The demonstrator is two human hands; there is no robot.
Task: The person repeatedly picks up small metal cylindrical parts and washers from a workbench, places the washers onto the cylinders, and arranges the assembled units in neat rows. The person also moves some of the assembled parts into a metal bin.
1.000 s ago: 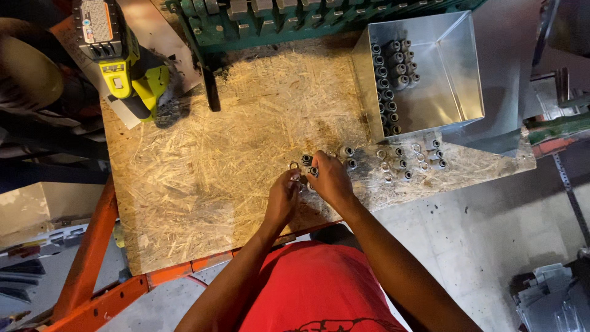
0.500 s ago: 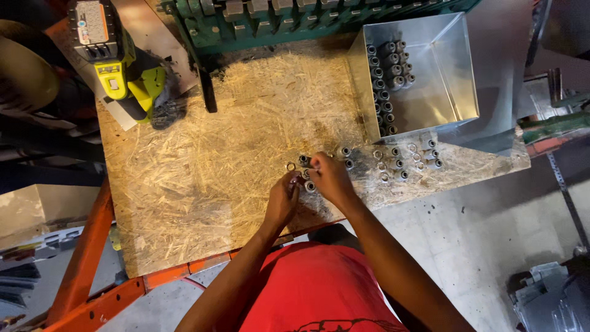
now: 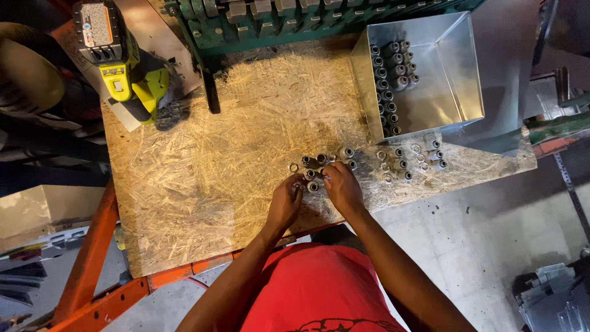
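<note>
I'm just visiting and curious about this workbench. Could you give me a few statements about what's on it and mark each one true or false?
1. Both hands, left hand and right hand, are at a cluster of small metal fittings on the board. True.
2. The metal bin is empty. False: rows of fittings stand along its left wall.
3. A yellow-green cordless drill lies at the far left corner of the board. True.
4. The person wears a blue shirt. False: the shirt is red.
</note>
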